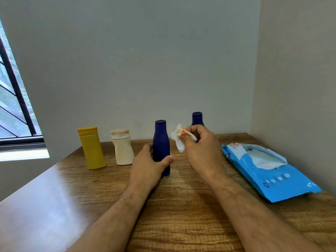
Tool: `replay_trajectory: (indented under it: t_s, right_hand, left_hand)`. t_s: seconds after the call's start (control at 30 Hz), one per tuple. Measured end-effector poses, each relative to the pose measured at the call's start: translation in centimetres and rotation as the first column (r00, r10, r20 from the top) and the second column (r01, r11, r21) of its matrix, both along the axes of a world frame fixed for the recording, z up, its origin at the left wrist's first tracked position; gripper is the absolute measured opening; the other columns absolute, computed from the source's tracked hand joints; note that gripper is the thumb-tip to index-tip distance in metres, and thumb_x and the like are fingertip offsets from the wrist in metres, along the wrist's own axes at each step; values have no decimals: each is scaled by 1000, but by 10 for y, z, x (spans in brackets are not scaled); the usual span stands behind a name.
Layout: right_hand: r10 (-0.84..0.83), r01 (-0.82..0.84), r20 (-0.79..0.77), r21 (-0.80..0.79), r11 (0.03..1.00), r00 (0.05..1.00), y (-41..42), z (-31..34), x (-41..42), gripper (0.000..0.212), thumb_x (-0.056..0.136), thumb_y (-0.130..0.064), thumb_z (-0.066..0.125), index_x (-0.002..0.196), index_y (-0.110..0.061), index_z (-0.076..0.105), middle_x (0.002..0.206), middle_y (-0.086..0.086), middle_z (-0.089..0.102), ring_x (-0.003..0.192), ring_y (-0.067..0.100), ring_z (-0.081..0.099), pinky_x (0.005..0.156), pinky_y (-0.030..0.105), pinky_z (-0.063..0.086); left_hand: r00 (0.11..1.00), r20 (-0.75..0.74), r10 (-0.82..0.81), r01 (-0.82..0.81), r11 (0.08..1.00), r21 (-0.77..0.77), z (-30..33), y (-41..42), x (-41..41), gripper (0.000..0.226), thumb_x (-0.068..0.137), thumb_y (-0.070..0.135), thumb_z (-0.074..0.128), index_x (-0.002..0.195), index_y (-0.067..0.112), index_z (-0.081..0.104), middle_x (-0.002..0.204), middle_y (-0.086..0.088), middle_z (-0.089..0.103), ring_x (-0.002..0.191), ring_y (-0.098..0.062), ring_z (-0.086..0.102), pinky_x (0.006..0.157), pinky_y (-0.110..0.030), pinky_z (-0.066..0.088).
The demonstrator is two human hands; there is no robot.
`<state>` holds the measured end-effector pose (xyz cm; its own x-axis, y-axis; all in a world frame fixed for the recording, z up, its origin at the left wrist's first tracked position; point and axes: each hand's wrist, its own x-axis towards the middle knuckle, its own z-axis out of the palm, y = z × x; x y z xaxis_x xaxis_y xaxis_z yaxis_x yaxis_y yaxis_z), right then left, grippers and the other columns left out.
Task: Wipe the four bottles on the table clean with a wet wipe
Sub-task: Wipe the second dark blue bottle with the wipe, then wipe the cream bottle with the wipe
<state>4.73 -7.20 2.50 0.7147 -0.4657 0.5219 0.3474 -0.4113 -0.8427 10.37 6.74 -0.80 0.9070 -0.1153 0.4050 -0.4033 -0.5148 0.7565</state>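
Left hand (148, 163) grips the near dark blue bottle (161, 142), upright mid-table, while the right hand (201, 146) pinches a crumpled, orange-stained wet wipe (177, 138) just beside its neck. A 2nd blue bottle (197, 118) stands behind that hand, the yellow bottle (91, 148) and cream bottle (122, 147) line up left, and the opened blue wipes pack (269, 176) lies right on the wooden table (181, 215).

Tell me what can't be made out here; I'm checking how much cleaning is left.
- Far blue bottle: the right hand with the wipe hides its body.
- Near blue bottle: the left hand covers its lower left side.
- All bottles' back sides face away.
- Pack print: too small to read.
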Motion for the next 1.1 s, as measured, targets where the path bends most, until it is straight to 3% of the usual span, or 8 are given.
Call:
replay_trajectory:
  t_s: [0.33,0.53,0.73,1.1]
  right_hand:
    - [-9,9,-30,-23,1000,1000,-4,-8,7,15,91,-32,65,105,-29,61,101,-12,63,91,5,62,65,15,52]
    - [-50,49,-20,-36,998,999,-7,-10,9,13,91,-33,65,103,-32,60,101,-13,63,87,2,61,59,11,46]
    - [-97,98,36,-21,995,995,-10,-10,11,12,92,-30,65,101,-33,58,102,-14,62,84,-2,57,56,7,40]
    - [-100,101,28,-63,993,995,-8,-13,13,15,92,-31,65,106,-30,60,104,-13,62,84,-3,58,56,6,41]
  left_hand:
    - [995,-13,98,-97,992,79,-2,-19,5,80,79,48,79,143,17,41,139,-3,59,122,-17,59,99,-32,49]
    - [988,-17,153,-151,986,75,-2,-37,20,74,78,47,80,136,16,47,128,-2,64,111,-17,63,85,-26,49]
    - [972,-83,220,-217,975,51,-4,-57,37,72,77,47,80,132,14,48,126,-6,63,110,-23,64,87,-36,56]
    - [968,-124,219,-215,976,43,-6,-56,39,78,74,49,82,134,14,45,126,-5,63,109,-23,63,77,-30,50]
